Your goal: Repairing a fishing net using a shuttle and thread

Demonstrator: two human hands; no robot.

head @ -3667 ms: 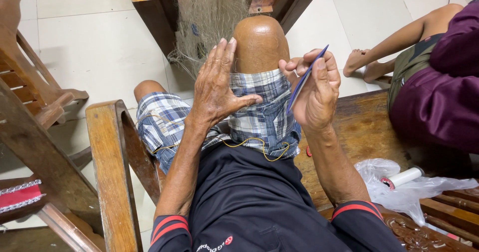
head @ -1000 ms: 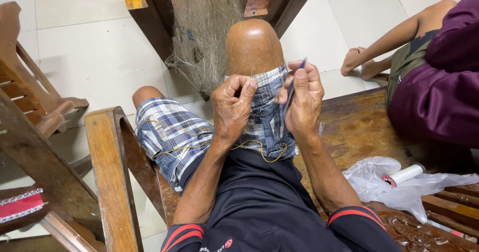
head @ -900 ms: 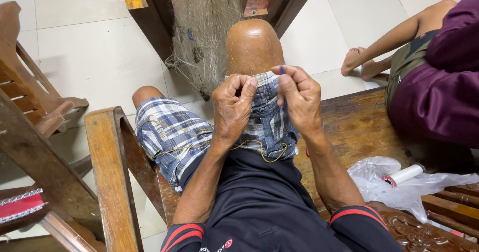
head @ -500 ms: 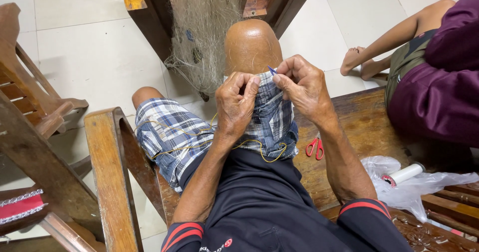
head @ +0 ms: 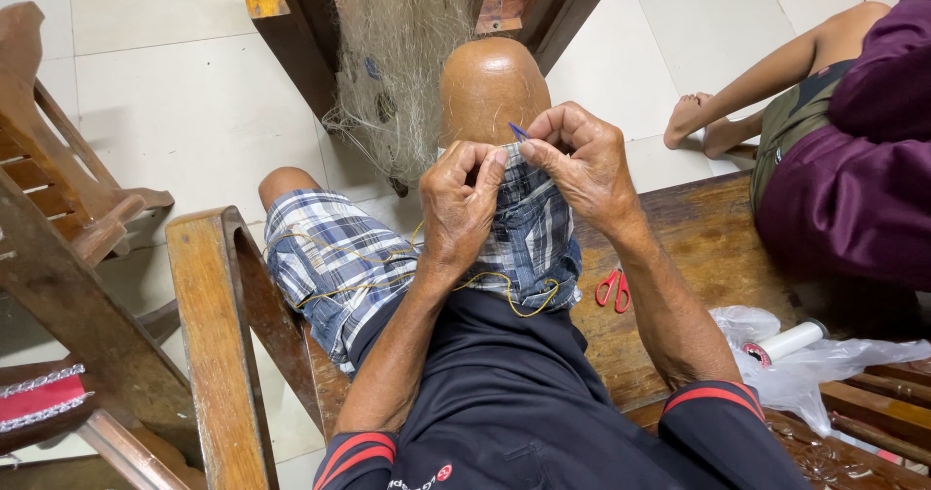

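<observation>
My left hand [head: 464, 204] and my right hand [head: 580, 165] are pinched close together just below my raised right knee [head: 490, 83]. The right hand's fingertips grip a thin blue netting needle [head: 518, 130], of which only the tip shows. The left hand's fingers are closed on fine line, too thin to see clearly. A pale fishing net [head: 402, 63] hangs from a wooden frame ahead and drapes beside the knee. Yellow cord [head: 504, 291] lies across my plaid shorts [head: 335, 257].
Red-handled scissors [head: 612, 288] lie on the wooden bench [head: 698, 248] to my right. A plastic bag with a white spool [head: 790, 343] sits further right. Another person in purple [head: 853, 180] sits on the bench. A wooden armrest [head: 208, 345] and chair stand on my left.
My hands came together from apart and now pinch close below the knee. The blue needle, earlier held up in the right hand, is mostly hidden. The scissors have come into view.
</observation>
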